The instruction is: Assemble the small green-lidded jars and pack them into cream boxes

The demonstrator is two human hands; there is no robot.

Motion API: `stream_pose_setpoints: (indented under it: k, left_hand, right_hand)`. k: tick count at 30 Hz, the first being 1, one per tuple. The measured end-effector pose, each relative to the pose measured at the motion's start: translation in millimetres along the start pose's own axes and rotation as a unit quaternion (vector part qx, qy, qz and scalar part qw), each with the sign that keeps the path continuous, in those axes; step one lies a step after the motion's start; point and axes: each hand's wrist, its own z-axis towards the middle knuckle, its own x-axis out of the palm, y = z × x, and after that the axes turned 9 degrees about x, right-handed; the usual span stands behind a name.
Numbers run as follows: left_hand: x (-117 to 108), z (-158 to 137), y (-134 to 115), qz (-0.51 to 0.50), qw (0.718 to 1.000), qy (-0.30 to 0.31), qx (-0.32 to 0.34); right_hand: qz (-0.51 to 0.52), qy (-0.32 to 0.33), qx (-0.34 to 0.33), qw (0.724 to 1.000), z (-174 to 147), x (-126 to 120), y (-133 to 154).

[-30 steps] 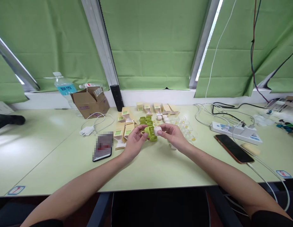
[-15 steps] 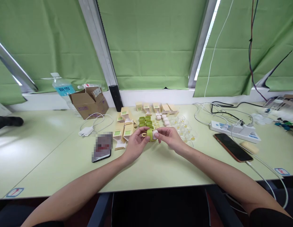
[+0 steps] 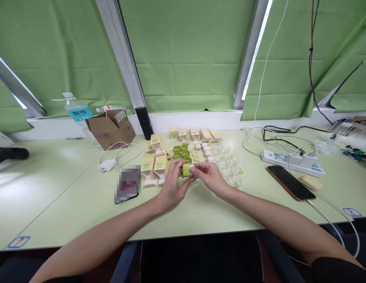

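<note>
Between my two hands, above the table, is a small green case (image 3: 186, 170) with a white piece (image 3: 192, 168) at its right end. My left hand (image 3: 173, 181) is closed round the green case from the left. The fingers of my right hand (image 3: 208, 175) pinch the white piece, which they partly cover. Just beyond my hands stand several open green cases (image 3: 177, 155). Tiny yellow parts (image 3: 196, 156) and a row of white pieces (image 3: 206, 149) lie to their right. Clear plastic covers (image 3: 231, 162) with yellow bits spread out beside my right hand.
Small tan boxes (image 3: 160, 167) stand left of my hands and along the back. A pixelated phone (image 3: 128, 184) lies at left, near a cardboard box (image 3: 112, 129) and a charger (image 3: 107, 164). At right are a black phone (image 3: 290, 183), a power strip (image 3: 295, 163) and cables.
The green case has turned in my hands, and the yellow loop at its left end no longer shows plainly. My left fingers have shifted round it, and the white piece shows less.
</note>
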Motion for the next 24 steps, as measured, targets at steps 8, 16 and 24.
stream_pose_setpoints:
  k: [8,16,24]
  left_hand:
    - [-2,-2,0,0.014,0.999,-0.018,0.026]
    - [-2,4,4,-0.264,0.955,-0.039,-0.133]
    - [-3,8,-1,-0.410,0.889,0.023,-0.201]
  right_hand:
    - [-0.064,0.015,-0.037,0.997,0,0,-5]
    - [-0.324,-0.085,-0.259,0.906,-6,-9,1]
    - [-0.470,-0.124,-0.481,0.730,-6,-13,-7]
